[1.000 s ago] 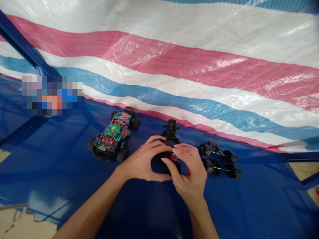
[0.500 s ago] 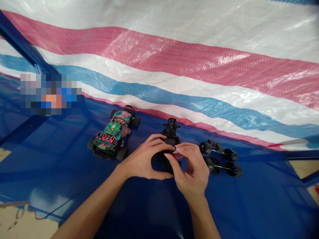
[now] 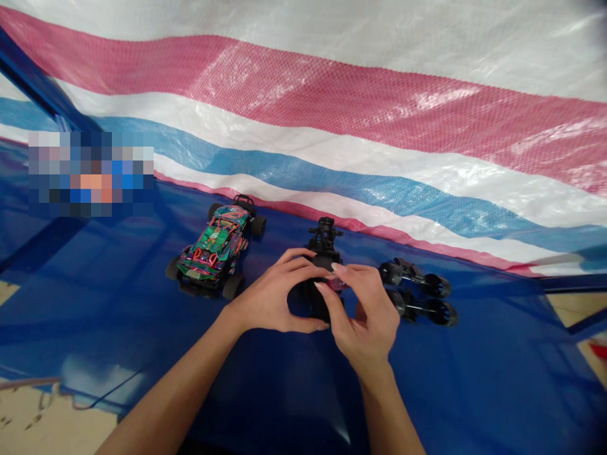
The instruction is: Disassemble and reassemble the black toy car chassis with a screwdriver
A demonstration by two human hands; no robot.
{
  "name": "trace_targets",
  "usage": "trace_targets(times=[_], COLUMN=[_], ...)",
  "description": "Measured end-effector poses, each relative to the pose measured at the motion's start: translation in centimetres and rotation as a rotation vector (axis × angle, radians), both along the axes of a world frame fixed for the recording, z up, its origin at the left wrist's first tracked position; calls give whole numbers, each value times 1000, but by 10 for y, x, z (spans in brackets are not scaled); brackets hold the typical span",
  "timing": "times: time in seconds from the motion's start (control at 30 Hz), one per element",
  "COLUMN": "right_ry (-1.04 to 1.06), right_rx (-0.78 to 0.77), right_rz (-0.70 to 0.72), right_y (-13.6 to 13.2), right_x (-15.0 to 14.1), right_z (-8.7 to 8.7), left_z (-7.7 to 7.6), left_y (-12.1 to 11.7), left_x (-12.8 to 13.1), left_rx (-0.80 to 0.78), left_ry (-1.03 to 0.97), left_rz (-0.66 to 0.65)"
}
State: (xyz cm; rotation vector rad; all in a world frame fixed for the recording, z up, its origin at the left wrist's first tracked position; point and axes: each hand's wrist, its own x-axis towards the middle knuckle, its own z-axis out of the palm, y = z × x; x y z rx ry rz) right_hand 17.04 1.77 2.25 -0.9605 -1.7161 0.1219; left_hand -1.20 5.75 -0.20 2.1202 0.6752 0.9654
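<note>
A black toy car chassis [image 3: 324, 243] lies on the glossy blue table [image 3: 118, 303], its far end poking out beyond my fingers. My left hand [image 3: 275, 297] curls round its left side. My right hand [image 3: 367, 313] pinches a small red and pink part on top of the chassis, fingers pressed together. Both hands cover most of the chassis, so its near half is hidden.
A finished toy race car [image 3: 215, 249] with a green and red body stands left of my hands. Two black wheel axle sets [image 3: 420, 297] lie to the right. A striped red, white and blue tarp [image 3: 360, 126] rises behind the table. A blurred patch sits at far left.
My hands have stayed on the chassis with only small finger shifts. The view has drifted, so everything sits slightly higher in the picture.
</note>
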Motion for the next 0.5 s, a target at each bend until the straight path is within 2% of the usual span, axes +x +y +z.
trace_targets(times=[0.17, 0.37, 0.5], right_ry=[28, 4, 40], right_rx=[-143, 16, -30], right_rz=[8, -9, 4], right_y=[-5, 1, 1], right_x=[1, -2, -1], right_z=[-8, 1, 2], left_z=[-3, -3, -2], left_y=[0, -1, 0], left_x=[-1, -1, -1], left_rx=[13, 26, 29], left_ry=[-4, 25, 37], left_rz=[4, 7, 12])
